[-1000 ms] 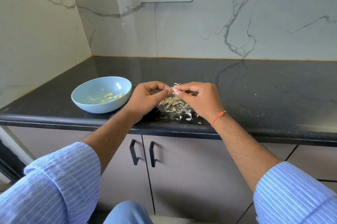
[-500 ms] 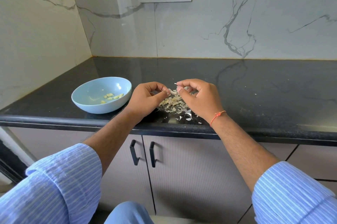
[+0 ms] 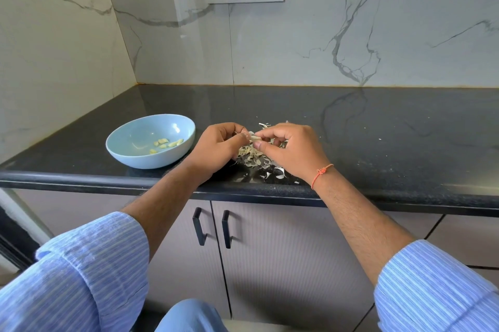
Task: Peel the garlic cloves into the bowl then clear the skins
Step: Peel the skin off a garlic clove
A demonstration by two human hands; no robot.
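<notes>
Just past the table [image 3: 378, 142] front edge, a heap of skins [image 3: 252, 155] lies beneath both hands. Above it, the left hand [image 3: 216, 146] and right hand [image 3: 290, 149] each pinch an end of one garlic clove [image 3: 254, 138], fingers curled round it, its long axis lying left to right. Farther left stands the bowl [image 3: 127, 155], holding peeled cloves [image 3: 166, 142].

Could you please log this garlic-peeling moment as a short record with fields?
left hand: pinches the small pale garlic clove
right hand: pinches the same clove
round light blue bowl: left of the hands, holds a few peeled yellowish cloves
pile of papery garlic skins: on the black stone counter, under the hands
stage: peeling, skins not cleared
</notes>
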